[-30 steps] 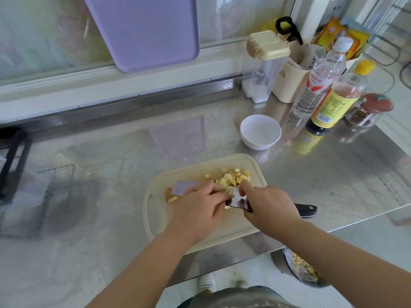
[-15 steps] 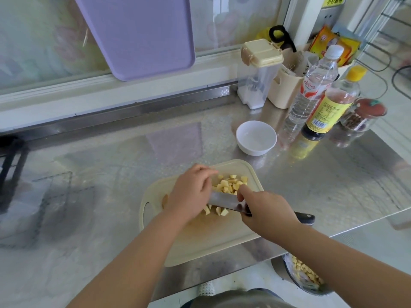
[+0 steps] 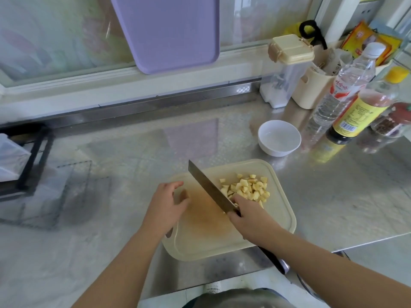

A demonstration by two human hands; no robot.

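on the board: diced pieces (image 3: 246, 188) sit heaped in the far right part of the cream cutting board (image 3: 280, 221), right up against the blade
knife (image 3: 209, 187): long axis runs diagonal, heel by the knuckles, tip pointing away and to the left
right hand (image 3: 249, 218): clamped round the knife where blade meets handle; the pile lies just beyond it and a bit to the right
left hand (image 3: 165, 202): fingers loose and apart, holding nothing, over the bare left side of the board, with the blade between it and the pile
nearer hand: the right one, easily
white bowl (image 3: 279, 138): past the board's far right corner, not touching it
hard to make out: can't tell if the edge touches the board or hovers; the forearm covers most of the handle; pieces closest to the fingers are hidden
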